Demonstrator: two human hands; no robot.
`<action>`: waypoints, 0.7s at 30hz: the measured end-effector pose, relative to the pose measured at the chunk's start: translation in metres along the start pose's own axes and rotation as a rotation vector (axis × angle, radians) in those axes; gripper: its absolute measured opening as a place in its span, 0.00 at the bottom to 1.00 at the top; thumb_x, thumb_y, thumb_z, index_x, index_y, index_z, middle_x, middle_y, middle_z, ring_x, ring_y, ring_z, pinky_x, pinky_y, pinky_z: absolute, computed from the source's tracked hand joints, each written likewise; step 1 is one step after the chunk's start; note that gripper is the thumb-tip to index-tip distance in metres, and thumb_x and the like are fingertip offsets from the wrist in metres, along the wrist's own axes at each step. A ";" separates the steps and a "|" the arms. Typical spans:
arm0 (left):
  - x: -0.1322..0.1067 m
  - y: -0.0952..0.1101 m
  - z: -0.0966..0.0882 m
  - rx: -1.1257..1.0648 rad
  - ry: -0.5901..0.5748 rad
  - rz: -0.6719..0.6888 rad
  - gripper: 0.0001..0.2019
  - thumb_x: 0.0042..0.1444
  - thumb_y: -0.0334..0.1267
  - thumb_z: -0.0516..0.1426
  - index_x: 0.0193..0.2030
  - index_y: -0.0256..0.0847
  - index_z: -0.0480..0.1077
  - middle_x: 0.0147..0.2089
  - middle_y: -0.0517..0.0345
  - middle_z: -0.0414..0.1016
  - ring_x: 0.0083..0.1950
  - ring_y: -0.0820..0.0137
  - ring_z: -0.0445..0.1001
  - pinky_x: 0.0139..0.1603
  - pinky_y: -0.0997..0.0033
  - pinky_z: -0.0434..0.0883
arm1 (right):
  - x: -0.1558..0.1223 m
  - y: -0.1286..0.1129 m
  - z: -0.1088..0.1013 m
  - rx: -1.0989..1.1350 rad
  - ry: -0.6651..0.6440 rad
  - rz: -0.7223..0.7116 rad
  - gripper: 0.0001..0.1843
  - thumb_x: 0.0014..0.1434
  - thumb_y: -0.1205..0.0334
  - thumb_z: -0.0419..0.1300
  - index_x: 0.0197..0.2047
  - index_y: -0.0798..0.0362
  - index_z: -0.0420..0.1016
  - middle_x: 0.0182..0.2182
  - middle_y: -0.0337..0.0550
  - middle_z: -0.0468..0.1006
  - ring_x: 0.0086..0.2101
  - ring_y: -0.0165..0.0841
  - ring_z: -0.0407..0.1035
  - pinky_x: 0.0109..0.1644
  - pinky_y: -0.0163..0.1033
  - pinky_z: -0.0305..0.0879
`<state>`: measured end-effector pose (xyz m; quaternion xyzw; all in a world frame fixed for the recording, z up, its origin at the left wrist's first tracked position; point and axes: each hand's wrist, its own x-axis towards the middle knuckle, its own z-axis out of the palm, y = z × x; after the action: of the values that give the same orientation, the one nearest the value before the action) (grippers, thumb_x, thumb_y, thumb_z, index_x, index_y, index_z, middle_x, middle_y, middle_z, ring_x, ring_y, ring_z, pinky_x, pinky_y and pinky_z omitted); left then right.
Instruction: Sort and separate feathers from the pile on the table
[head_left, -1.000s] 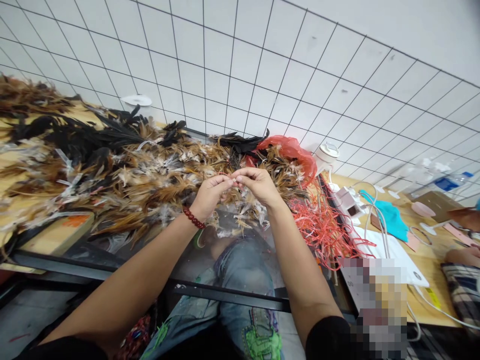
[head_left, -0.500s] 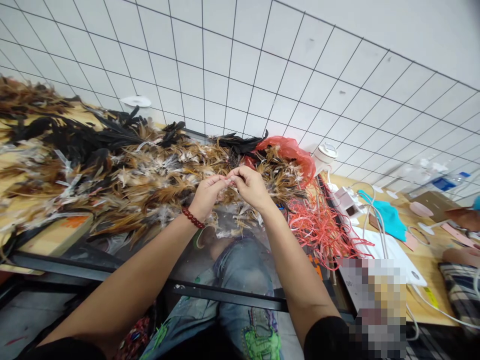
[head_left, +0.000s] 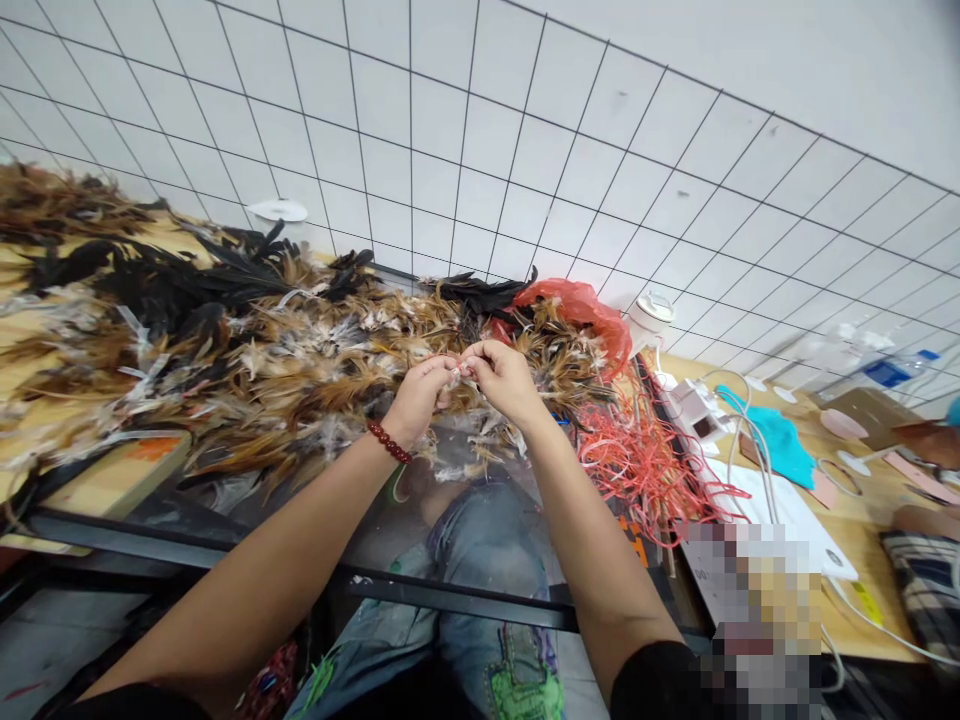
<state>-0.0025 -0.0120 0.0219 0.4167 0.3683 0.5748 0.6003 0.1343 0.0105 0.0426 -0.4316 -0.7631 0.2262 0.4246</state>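
Note:
My left hand [head_left: 422, 398], with a dark red bead bracelet [head_left: 388, 441] at its wrist, is closed in a pinch. My right hand [head_left: 504, 378] pinches too, its fingertips meeting those of the left. Between them shows a small whitish and pink bit [head_left: 459, 370], too small to name. Beneath and behind both hands spreads a pile of brown and white feathers [head_left: 300, 355] on a see-through tabletop [head_left: 379, 520]. To the right of my right forearm lies a tangle of pinkish-red string [head_left: 637, 455].
Black feathers [head_left: 150, 280] lie at the back left, and a red plastic bag [head_left: 581, 310] at the back. A white lidded container [head_left: 651, 315], a power adapter [head_left: 694, 410], a teal cloth [head_left: 772, 440] and cables stand right. A wire grid [head_left: 465, 150] lines the wall.
Both hands stay pinched together at nearly the same spot, with the fingers shifted slightly. More of the whitish and pink bit shows between the fingertips. The view has tilted a little.

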 end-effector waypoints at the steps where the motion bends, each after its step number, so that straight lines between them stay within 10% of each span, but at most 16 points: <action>1: -0.001 0.000 0.000 0.017 0.002 0.006 0.05 0.42 0.36 0.60 0.25 0.38 0.71 0.29 0.59 0.67 0.25 0.78 0.59 0.19 0.79 0.53 | 0.000 0.001 -0.001 0.004 0.003 -0.002 0.11 0.57 0.72 0.52 0.32 0.53 0.75 0.31 0.39 0.77 0.38 0.31 0.70 0.48 0.36 0.64; 21: 0.005 0.000 -0.002 -0.038 0.208 0.107 0.11 0.39 0.42 0.67 0.27 0.37 0.76 0.28 0.60 0.72 0.28 0.76 0.65 0.26 0.76 0.60 | -0.001 -0.005 -0.005 0.059 0.070 0.033 0.08 0.58 0.62 0.57 0.37 0.54 0.76 0.34 0.41 0.77 0.34 0.31 0.70 0.43 0.36 0.66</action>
<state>-0.0035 -0.0071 0.0211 0.3625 0.3951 0.6528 0.5351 0.1368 0.0072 0.0485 -0.4392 -0.7333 0.2405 0.4599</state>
